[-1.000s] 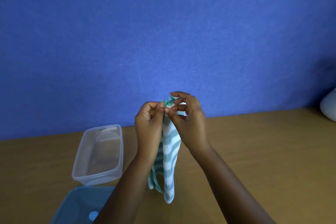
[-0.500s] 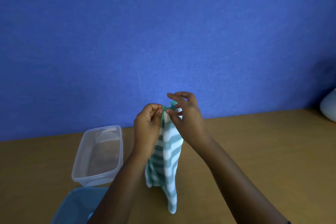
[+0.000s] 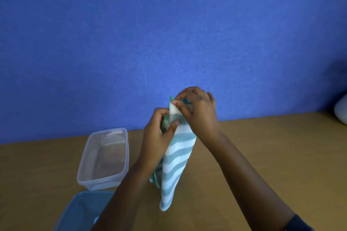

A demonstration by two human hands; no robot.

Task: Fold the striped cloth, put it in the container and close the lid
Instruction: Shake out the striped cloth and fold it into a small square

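The teal-and-white striped cloth [image 3: 175,165] hangs upright above the wooden table, folded lengthwise, its lower tip near the tabletop. My right hand [image 3: 199,112] pinches its top edge. My left hand [image 3: 156,137] grips the cloth a little lower on its left side. The clear plastic container [image 3: 105,157] stands open on the table to the left of my hands, with nothing in it. Its blue lid [image 3: 78,212] lies flat in front of the container at the bottom left, partly hidden by my left forearm.
The wooden table [image 3: 262,146] stretches to the right of my arms. A blue wall [image 3: 169,33] rises behind its far edge. A pale rounded object [image 3: 340,110] sits at the far right edge of the view.
My left hand has slid down from the top edge to a lower grip on the cloth. The right hand stays pinching the top. The cloth hangs wider and straighter.
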